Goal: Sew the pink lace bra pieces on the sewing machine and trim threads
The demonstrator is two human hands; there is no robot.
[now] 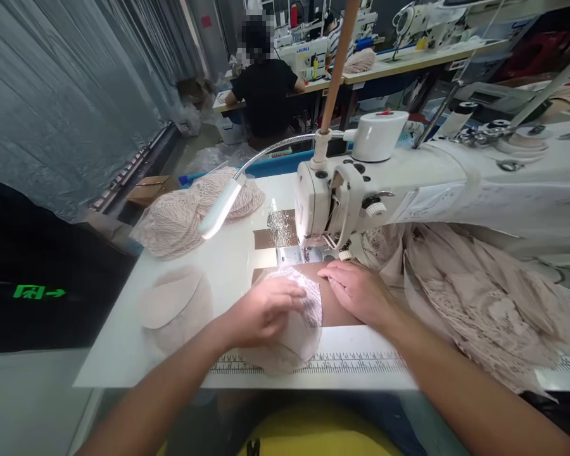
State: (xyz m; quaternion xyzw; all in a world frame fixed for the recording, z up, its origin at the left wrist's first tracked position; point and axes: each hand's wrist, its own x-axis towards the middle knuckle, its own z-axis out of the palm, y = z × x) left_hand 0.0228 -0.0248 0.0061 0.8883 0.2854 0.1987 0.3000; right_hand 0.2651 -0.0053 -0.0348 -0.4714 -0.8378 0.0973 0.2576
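Note:
My left hand [272, 309] rests over a beige lace piece [313, 304], its fingers stretched to the right across the fabric and slightly blurred. Some of the cloth is hidden beneath that hand. My right hand [356, 288] lies on a brown patch [339, 313] of the table, fingers extended leftward, close to the upper right edge of the lace. Just beyond both hands is the needle area of a white sewing machine [313, 196]. Whether the fabric lies under the presser foot cannot be made out.
Round beige pieces [175, 304] lie at the left, with stacked lace pieces [185, 215] behind them. Gathered beige lace fabric [479, 297] fills the right side. A lamp [221, 209] on a bendable neck hangs over the table. A person [266, 88] sits farther back.

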